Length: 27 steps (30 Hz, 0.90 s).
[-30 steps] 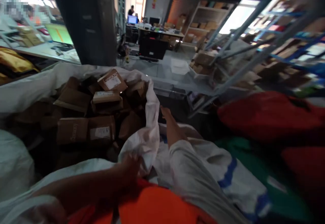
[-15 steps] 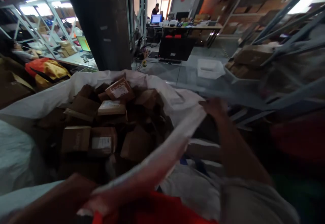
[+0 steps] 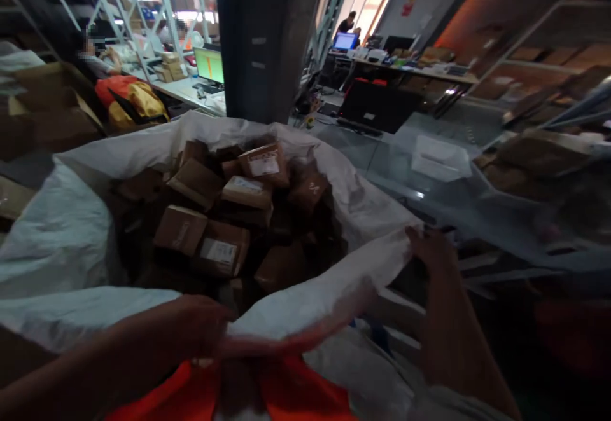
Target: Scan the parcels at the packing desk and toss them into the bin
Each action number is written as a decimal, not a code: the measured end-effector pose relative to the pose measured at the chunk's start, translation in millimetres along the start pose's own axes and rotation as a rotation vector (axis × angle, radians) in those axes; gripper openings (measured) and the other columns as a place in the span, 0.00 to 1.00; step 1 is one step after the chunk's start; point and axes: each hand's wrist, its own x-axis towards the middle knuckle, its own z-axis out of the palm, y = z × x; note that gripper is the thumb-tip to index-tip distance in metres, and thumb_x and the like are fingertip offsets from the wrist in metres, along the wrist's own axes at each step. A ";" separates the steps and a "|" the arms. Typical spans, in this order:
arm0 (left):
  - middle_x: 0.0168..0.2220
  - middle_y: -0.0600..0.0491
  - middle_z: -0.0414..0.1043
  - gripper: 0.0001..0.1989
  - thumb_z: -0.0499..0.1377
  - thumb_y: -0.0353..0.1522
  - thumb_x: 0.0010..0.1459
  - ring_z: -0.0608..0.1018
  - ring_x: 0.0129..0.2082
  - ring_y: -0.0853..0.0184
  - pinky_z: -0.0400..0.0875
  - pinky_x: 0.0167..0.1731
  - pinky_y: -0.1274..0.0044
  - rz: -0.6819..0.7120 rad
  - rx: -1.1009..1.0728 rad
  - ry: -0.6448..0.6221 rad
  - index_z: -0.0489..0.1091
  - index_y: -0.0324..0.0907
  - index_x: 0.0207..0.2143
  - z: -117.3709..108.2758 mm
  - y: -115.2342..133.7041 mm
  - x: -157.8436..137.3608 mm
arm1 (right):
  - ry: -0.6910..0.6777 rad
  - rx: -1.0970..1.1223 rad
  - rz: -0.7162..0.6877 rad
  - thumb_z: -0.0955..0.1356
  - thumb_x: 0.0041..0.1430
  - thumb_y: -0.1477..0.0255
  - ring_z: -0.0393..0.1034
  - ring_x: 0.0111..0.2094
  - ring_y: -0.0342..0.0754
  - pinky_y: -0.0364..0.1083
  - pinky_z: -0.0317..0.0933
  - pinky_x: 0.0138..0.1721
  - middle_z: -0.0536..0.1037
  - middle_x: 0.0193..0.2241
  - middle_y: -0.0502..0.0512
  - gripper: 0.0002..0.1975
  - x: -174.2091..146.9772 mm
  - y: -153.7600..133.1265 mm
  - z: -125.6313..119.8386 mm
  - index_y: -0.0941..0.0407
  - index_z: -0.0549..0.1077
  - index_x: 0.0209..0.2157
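Note:
A large white woven sack stands wide open in front of me, loaded with several brown cardboard boxes, some bearing white labels. My left hand is closed on the near rim of the sack, close to my body. At the right corner of the rim, my right hand pinches the sack's edge and draws it out. Between both hands the rim runs taut in a pale band. The fingers of my left hand are partly hidden by the fabric and dim light.
Beyond the sack rises a dark pillar. A glass-like surface on the right carries a white tray and a black monitor. Open cartons stand at left. People sit by shelving and a lit screen.
The view has swung left, so the scene sits farther right. My left hand has come up into fuller view with the near rim; both hands keep their hold on the sack.

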 end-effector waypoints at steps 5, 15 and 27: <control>0.69 0.45 0.67 0.31 0.62 0.40 0.66 0.71 0.68 0.55 0.66 0.68 0.66 -0.150 -0.007 0.213 0.66 0.48 0.70 -19.4 -83.4 -127.5 | 0.195 0.188 -0.091 0.65 0.67 0.58 0.70 0.62 0.70 0.61 0.62 0.62 0.74 0.59 0.84 0.36 -116.9 -75.3 -7.7 0.71 0.68 0.65; 0.45 0.42 0.83 0.12 0.56 0.30 0.71 0.83 0.51 0.54 0.72 0.55 0.66 -0.262 0.405 0.155 0.80 0.39 0.41 -72.8 -267.3 -352.1 | -0.594 0.158 -1.172 0.79 0.53 0.54 0.69 0.63 0.63 0.57 0.62 0.64 0.74 0.63 0.67 0.42 -541.0 -450.6 53.0 0.56 0.71 0.65; 0.35 0.51 0.82 0.14 0.61 0.45 0.70 0.83 0.37 0.62 0.68 0.34 0.74 0.422 0.160 0.089 0.79 0.44 0.41 -167.8 -248.0 -325.8 | -0.609 0.235 -0.629 0.63 0.67 0.46 0.60 0.24 0.45 0.44 0.50 0.26 0.67 0.19 0.50 0.30 -598.6 -405.1 -10.2 0.55 0.67 0.21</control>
